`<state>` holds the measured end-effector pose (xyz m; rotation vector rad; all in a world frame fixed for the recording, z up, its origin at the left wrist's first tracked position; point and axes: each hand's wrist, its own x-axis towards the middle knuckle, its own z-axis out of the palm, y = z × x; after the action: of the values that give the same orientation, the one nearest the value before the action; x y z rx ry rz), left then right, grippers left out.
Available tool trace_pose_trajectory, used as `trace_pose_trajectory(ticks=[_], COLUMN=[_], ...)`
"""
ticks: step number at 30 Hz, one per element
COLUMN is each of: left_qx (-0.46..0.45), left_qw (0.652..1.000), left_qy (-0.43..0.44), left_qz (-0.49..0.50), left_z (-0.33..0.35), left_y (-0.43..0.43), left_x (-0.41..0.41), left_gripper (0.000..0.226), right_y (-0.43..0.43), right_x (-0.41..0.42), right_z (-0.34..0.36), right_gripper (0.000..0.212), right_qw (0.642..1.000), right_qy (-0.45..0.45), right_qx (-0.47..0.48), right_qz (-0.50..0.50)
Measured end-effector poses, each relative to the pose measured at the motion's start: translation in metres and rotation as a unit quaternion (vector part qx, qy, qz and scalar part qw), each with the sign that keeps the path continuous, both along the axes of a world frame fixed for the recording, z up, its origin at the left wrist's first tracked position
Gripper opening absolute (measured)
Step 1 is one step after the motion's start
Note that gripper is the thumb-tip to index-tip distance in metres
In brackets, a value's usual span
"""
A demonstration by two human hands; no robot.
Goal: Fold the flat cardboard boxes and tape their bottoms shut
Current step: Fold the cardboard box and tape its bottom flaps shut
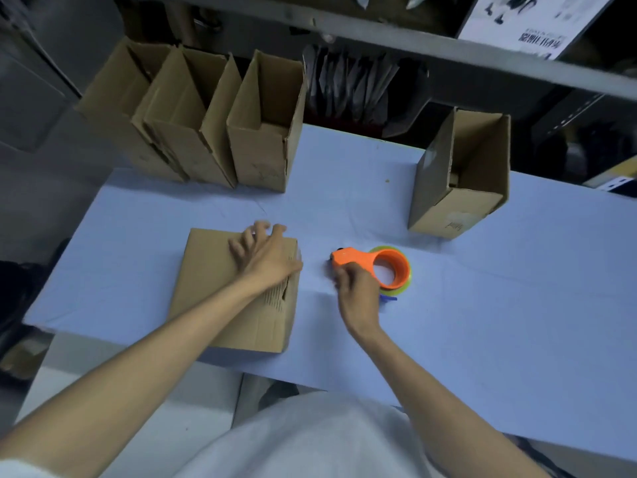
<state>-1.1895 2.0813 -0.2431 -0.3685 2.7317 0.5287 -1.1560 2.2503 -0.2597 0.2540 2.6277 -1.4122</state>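
Cardboard box (pixel 213 288) lies nearest me, left on the table (pixel 482 322), with my left hand (pixel 265 260) resting on it, fingers spread. Just to its right, my right hand (pixel 356 291) curls round the orange dispenser (pixel 365 260), whose nose points left at the box. Folded boxes (pixel 262 146) stand beyond.

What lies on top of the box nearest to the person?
Only the open left hand and its forearm lie over the box. The cardboard beneath them is hidden, so tape there cannot be judged.
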Motion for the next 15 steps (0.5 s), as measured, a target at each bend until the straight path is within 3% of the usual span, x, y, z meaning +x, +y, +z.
trace_pose_trajectory(ticks=[1,3,7,9,12,15], left_qx=[0.008,0.032,0.039,0.038,0.024,0.120], left_qw=[1.000,0.999,0.991,0.989,0.989,0.980], left_qy=[-0.012,0.018,0.111,0.127,0.126,0.145], left_qz=[-0.009,-0.024,-0.065,-0.068,-0.071,-0.060], left_z=[-0.005,-0.011,-0.015,-0.014,-0.015,-0.009], left_y=[0.002,0.003,0.001,0.002,0.005,0.007], left_x=[0.006,0.011,0.006,-0.002,-0.004,0.001], left_gripper=[0.069,0.070,0.063,0.058,0.054,0.055], right_y=[0.018,0.047,0.063,0.062,0.067,0.076], right_x=[-0.004,-0.011,-0.023,-0.029,-0.034,-0.027], right_z=[-0.001,-0.008,-0.028,-0.034,-0.037,-0.023], right_gripper=[0.007,0.028,0.059,0.049,0.033,0.019], right_qw=[0.998,0.987,0.944,0.925,0.932,0.952], right_qy=[0.036,0.053,-0.072,-0.081,-0.051,-0.002], right_qx=[0.056,0.150,0.295,0.333,0.319,0.263], right_qz=[-0.012,-0.002,0.132,0.166,0.163,0.159])
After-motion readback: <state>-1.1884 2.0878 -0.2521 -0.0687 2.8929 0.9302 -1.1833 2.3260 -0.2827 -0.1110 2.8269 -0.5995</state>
